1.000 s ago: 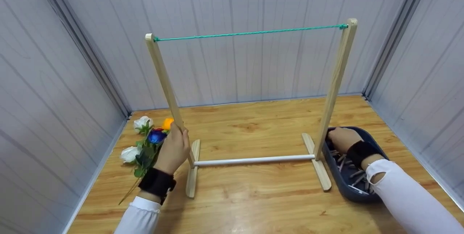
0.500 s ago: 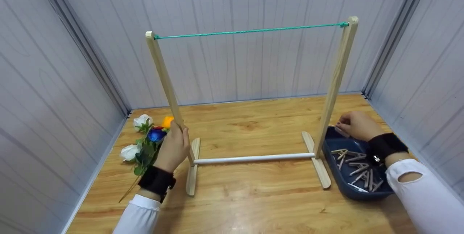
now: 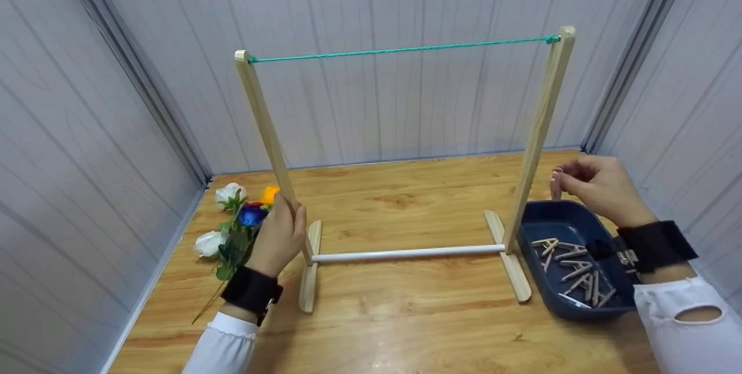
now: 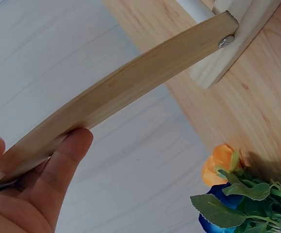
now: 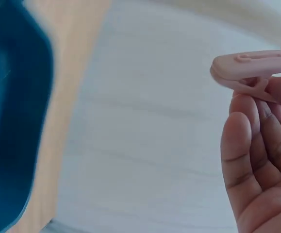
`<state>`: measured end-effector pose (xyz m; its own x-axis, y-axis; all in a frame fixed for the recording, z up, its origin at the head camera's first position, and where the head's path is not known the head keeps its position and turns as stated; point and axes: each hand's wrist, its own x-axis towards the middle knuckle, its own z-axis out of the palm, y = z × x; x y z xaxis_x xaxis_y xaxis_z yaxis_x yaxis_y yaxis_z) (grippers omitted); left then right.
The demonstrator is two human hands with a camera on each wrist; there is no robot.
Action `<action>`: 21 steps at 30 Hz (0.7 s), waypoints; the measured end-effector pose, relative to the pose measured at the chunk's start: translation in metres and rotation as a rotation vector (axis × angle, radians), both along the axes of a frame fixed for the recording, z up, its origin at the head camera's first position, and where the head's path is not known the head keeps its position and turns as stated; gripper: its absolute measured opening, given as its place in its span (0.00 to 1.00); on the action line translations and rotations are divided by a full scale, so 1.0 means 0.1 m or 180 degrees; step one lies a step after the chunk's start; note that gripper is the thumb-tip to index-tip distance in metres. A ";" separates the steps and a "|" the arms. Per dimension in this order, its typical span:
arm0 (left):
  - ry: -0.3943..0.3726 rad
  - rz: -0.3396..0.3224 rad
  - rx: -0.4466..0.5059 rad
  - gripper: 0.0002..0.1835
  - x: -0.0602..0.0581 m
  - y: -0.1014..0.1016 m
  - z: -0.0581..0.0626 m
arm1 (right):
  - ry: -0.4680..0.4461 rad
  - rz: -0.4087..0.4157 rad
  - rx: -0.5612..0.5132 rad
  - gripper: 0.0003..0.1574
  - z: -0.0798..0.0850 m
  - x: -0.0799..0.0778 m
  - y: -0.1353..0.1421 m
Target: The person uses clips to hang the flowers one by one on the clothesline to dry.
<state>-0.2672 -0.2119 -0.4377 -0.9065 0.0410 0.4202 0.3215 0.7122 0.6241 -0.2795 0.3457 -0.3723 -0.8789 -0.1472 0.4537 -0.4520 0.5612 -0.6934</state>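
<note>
A wooden stand [image 3: 264, 119] has a green cord [image 3: 400, 50] tied between its two upright posts. My left hand [image 3: 279, 240] grips the left post partway down; in the left wrist view the thumb and fingers [image 4: 65, 160] lie around the wood. Above the far rim of a dark blue basin [image 3: 536, 281], my right hand [image 3: 608, 188] pinches a pale pink clothespin [image 5: 249, 65]. The right wrist view shows its jaws closed. Several more clothespins [image 3: 574, 269] lie in the basin, just right of the stand's right foot.
Artificial flowers [image 3: 232, 240], white, blue and orange, lie left of the stand. A white rod [image 3: 406, 253] joins the stand's feet low down. Pale panel walls [image 3: 394, 107] enclose the wooden tabletop [image 3: 400, 327] at the back and both sides.
My right hand has come up out of the basin with a clothespin, moving up and to the right. The left hand keeps its grip on the post.
</note>
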 end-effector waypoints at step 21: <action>0.2678 -0.0036 -0.0591 0.23 0.22 0.48 0.10 | 0.0111 0.1494 -0.0702 0.03 -0.13 0.46 -0.93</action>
<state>-0.2450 -0.1638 -0.4279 -0.2958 0.1827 0.9376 0.6324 0.7731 0.0488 -0.2335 0.2524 -0.3857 -0.7250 -0.4195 0.5463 -0.6448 0.1347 -0.7524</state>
